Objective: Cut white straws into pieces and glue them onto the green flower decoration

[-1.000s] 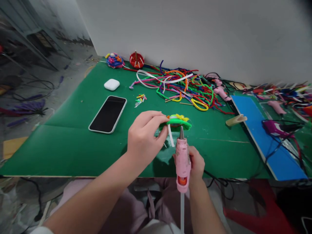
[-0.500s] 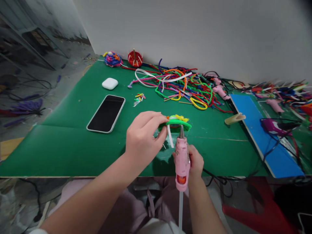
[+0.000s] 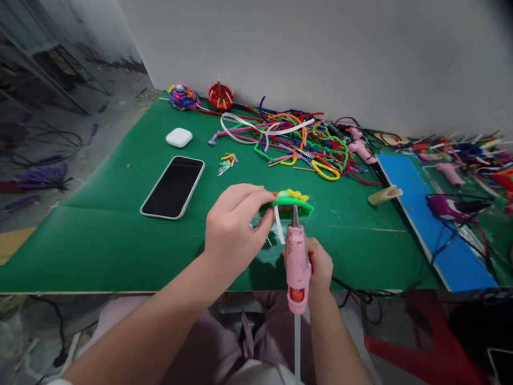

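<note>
My left hand (image 3: 234, 227) pinches the left edge of a small green pipe-cleaner craft piece (image 3: 289, 200) with yellow and orange bits on top, holding it just above the green table (image 3: 104, 235). A white strip (image 3: 279, 224) hangs down from the piece. My right hand (image 3: 318, 267) is wrapped round a pink hot glue gun (image 3: 296, 264), whose metal nozzle points up at the underside of the craft piece, touching or nearly touching it. A clear glue stick sticks out of the gun's back end toward me.
A black phone (image 3: 173, 186) and a white earbud case (image 3: 179, 137) lie to the left. A tangle of coloured pipe cleaners (image 3: 298, 141) with yellow-handled scissors (image 3: 326, 171) fills the far middle. Two finished craft pieces (image 3: 183, 98) stand at the back. A blue board (image 3: 433, 219), more glue guns and cables lie right.
The glue gun's nozzle has crept forward and up, closer to the green piece. My left hand keeps the same pinch. The view has shifted slightly.
</note>
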Action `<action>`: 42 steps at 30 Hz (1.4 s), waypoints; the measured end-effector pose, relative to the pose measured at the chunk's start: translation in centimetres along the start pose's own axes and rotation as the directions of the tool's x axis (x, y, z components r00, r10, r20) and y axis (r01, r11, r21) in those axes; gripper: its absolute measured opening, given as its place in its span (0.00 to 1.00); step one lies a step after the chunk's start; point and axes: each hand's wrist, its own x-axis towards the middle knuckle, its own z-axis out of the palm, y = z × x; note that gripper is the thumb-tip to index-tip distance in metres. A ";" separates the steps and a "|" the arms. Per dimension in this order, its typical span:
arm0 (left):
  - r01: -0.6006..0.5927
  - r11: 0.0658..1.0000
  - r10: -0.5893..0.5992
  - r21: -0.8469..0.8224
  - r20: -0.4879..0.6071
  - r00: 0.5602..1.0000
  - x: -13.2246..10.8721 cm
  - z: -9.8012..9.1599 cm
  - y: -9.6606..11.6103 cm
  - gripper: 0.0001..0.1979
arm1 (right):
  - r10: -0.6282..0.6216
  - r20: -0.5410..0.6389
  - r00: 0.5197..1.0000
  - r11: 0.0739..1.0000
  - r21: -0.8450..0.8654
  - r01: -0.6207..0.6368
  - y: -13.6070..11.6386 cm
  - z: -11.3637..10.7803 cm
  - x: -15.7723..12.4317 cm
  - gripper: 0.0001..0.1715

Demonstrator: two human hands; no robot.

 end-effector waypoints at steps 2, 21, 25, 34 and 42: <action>0.001 1.000 -0.001 0.002 0.002 1.000 0.0 0.0 0.0 0.06 | -0.006 0.010 1.000 1.000 0.005 0.006 0.0 0.0 0.0 0.04; 0.009 1.000 -0.009 0.010 0.005 1.000 -0.1 0.0 0.0 0.05 | -0.003 0.005 1.000 0.998 -0.059 0.003 -0.2 -0.1 0.0 0.07; 0.013 1.000 -0.014 0.008 0.007 1.000 0.0 -0.1 0.1 0.05 | 0.016 -0.020 1.000 0.997 -0.079 -0.017 -0.3 0.0 0.0 0.06; 0.008 1.000 -0.008 -0.002 0.011 1.000 0.0 0.0 0.0 0.05 | -0.023 -0.025 0.999 0.997 -0.073 0.021 -0.1 0.0 0.0 0.07; 0.008 1.000 -0.008 -0.001 0.018 1.000 0.0 -0.1 0.1 0.05 | -0.033 -0.030 0.999 0.991 -0.129 0.029 -0.3 0.2 0.1 0.09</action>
